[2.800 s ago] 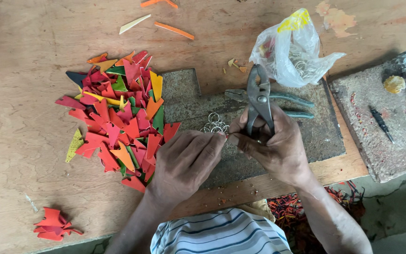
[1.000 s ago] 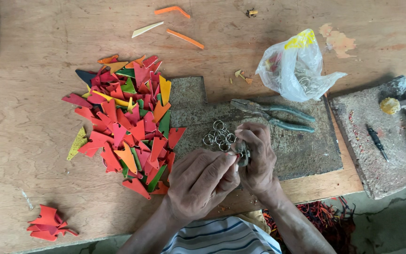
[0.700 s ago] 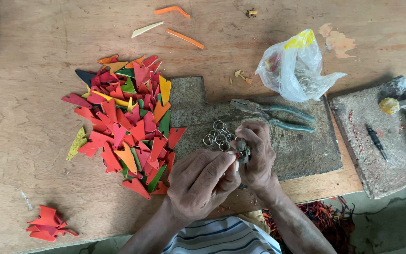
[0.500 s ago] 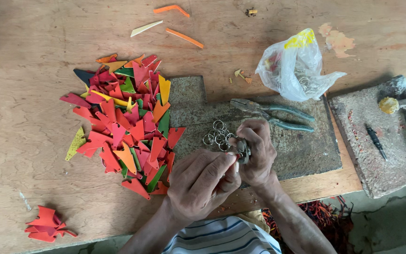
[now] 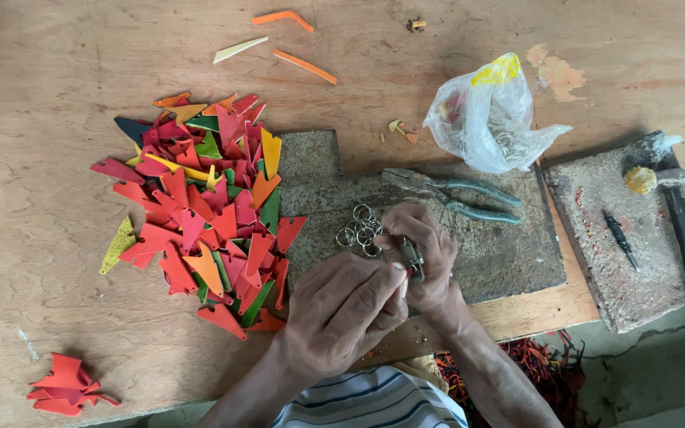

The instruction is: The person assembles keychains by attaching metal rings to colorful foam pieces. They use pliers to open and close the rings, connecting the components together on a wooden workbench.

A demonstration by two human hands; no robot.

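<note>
Where hands (image 5: 382,289) meet, stone slab (image 5: 509,254) tops wooden table (image 5: 41,238).

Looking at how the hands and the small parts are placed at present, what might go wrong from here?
The small metal clasp pinched between left hand and right hand might slip from the grip. The loose silver metal rings beside the right hand could be knocked off the grey stone slab into the pile of red, orange and green leather cut-outs.

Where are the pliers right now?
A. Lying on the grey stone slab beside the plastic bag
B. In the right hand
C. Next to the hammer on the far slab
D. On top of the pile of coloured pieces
A: the pliers lie free on the grey stone slab, just below the plastic bag, while both hands work a small metal piece nearer the body.
</note>
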